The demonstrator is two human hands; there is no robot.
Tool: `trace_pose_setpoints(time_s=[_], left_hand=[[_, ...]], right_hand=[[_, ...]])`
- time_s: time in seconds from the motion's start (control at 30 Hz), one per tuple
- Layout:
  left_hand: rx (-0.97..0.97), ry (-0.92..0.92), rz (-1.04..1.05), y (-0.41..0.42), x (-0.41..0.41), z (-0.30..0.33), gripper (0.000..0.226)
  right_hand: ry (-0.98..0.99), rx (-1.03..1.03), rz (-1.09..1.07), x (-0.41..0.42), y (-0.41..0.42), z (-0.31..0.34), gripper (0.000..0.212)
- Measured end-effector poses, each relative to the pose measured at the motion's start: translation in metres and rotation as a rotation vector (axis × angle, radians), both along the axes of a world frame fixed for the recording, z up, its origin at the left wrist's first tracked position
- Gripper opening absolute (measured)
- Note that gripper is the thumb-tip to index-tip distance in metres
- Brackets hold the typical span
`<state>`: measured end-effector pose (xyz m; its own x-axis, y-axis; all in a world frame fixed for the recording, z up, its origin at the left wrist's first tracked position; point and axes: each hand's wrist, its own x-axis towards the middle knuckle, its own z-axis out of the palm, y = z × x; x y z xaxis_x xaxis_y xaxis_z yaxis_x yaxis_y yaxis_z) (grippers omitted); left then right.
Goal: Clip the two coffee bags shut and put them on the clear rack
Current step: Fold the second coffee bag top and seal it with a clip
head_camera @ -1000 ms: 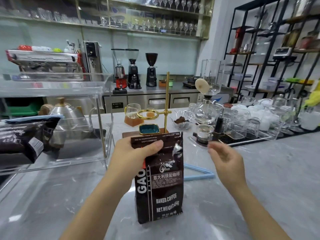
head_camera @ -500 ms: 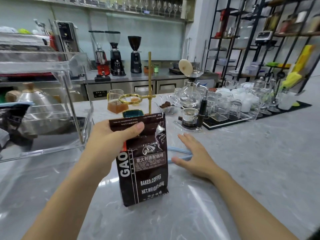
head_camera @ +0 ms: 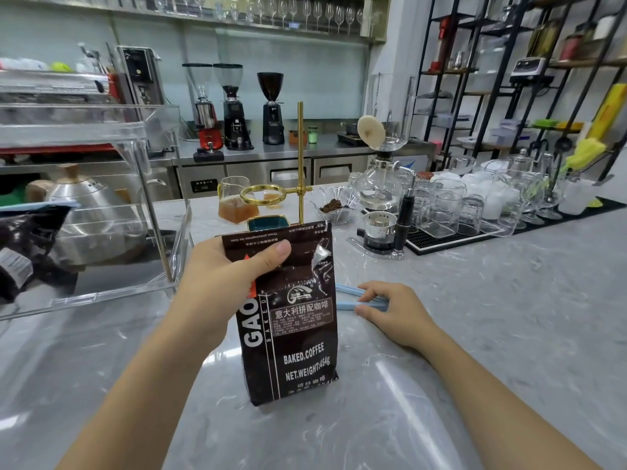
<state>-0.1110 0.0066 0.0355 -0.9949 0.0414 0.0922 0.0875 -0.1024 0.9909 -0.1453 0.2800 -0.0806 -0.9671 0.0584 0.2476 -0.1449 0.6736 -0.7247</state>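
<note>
Your left hand [head_camera: 220, 276] has its grip closed round the folded top of the dark coffee bag [head_camera: 291, 334], thumb pressed across the front, and the bag stands upright on the grey marbled bench [head_camera: 492, 334] right in front of you. Your right hand [head_camera: 397, 312] lies low on the bench just to the right of the bag, fingers curled onto the pale blue clip [head_camera: 353, 298], which lies flat with its two arms spread apart; you are pinching the nearer arm between thumb and fingers. The second coffee bag [head_camera: 27, 249] already lies on its side on the clear rack [head_camera: 163, 205] at your left, with a blue clip [head_camera: 34, 207] along its top edge. A steel kettle [head_camera: 88, 198] shows through the rack's wall
</note>
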Motion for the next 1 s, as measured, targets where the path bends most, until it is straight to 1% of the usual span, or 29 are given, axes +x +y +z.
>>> trace_pose_setpoints(time_s=[0.13,0.23,0.33,0.47,0.53,0.63,0.7,0.77,0.83,0.9,1.0], left_hand=[[0.009,0.002,-0.001,0.001,0.001,0.001,0.045],[0.017,-0.007,-0.004,0.001,0.001,0.001,0.047],[0.028,-0.006,-0.005,0.001,0.001,0.001,0.045],[0.031,0.0,-0.002,0.001,0.0,0.001,0.044],[0.038,0.009,-0.009,0.001,0.001,0.001,0.041],[0.046,0.013,-0.023,0.001,0.001,0.001,0.037],[0.039,0.013,-0.029,0.0,0.001,0.001,0.029],[0.035,0.014,-0.033,0.0,0.0,0.001,0.022],[0.032,0.022,-0.031,0.0,0.0,0.001,0.022],[0.026,0.029,-0.035,0.0,0.001,0.0,0.025],[0.026,0.028,-0.034,0.001,0.0,0.0,0.025]], right_hand=[[0.007,-0.011,-0.032,-0.001,-0.001,0.001,0.025],[0.023,-0.017,-0.072,-0.003,0.001,-0.001,0.013],[0.036,-0.047,-0.105,-0.004,0.004,-0.002,0.006],[0.067,-0.122,-0.148,-0.007,0.006,-0.002,0.011],[0.073,-0.239,-0.159,-0.009,0.007,-0.001,0.006],[0.075,-0.509,-0.108,-0.006,0.004,0.006,0.003],[0.076,-0.722,-0.054,-0.002,-0.001,0.014,0.013],[0.086,-0.913,0.039,0.005,-0.007,0.026,0.029],[0.102,-1.053,0.15,0.011,-0.012,0.038,0.036],[0.122,-1.13,0.244,0.018,-0.016,0.046,0.031],[0.165,-1.119,0.316,0.025,-0.024,0.053,0.026]])
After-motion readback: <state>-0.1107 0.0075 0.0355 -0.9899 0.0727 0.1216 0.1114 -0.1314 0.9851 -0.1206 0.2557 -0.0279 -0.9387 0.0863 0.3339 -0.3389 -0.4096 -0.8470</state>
